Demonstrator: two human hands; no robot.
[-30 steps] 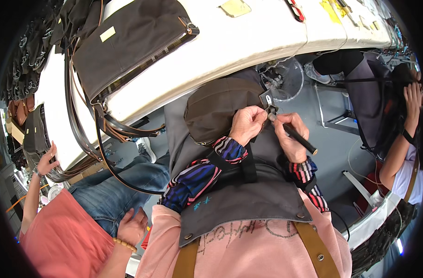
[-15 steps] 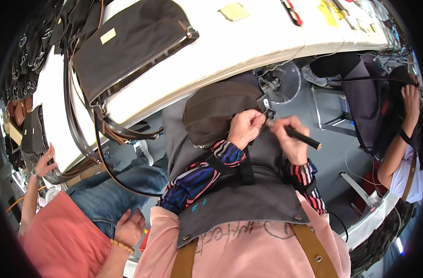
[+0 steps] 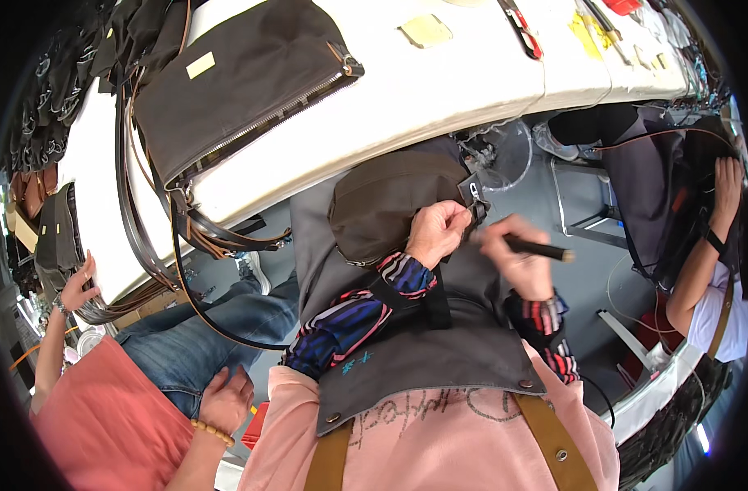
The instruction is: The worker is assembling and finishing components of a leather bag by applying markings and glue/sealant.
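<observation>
On lap, below white table edge (image 3: 407,106): left hand (image 3: 436,231) pinches metal buckle tab (image 3: 475,193) of dark brown fabric bag (image 3: 386,204); right hand (image 3: 517,258) closed around thin black tool (image 3: 538,247).

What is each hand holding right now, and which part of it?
The left hand pinches the dark brown bag at its corner by the metal hardware. The right hand grips a dark pen-like tool near its working end.

bright, even light | right hand (image 3: 517,260) motion-blurred | edges warped, dark vignette
</observation>
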